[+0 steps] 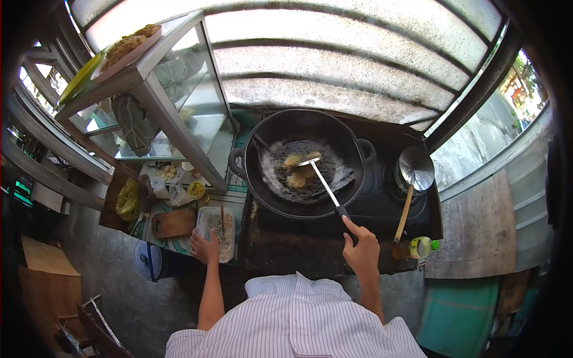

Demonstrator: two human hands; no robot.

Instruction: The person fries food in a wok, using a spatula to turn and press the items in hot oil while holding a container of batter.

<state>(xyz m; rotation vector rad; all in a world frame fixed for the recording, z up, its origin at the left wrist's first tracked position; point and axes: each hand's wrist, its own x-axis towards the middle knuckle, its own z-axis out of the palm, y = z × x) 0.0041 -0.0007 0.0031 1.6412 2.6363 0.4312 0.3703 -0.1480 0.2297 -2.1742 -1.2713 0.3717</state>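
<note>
My right hand (pixel 362 246) is closed around the dark handle of a metal spatula (pixel 325 186). The spatula's head is down in a large black wok (pixel 262 188), touching golden-brown frying pieces (pixel 296 179) in bubbling oil. My left hand (pixel 205 246) rests with its fingers spread at the near left edge of a rectangular plastic tub (pixel 226 253). A pale, floury or batter-like mix is in the tub, with a thin wooden stick (pixel 222 218) standing in it. Beside that hand lies a wooden cutting board (pixel 173 223).
Right of the wok, a wide ladle or skimmer (pixel 416 170) with a wooden handle lies on the other burner. A green-capped oil bottle (pixel 415 247) lies near the front edge. At left stands a glass display case (pixel 173 104) carrying a plate of fried food (pixel 127 52).
</note>
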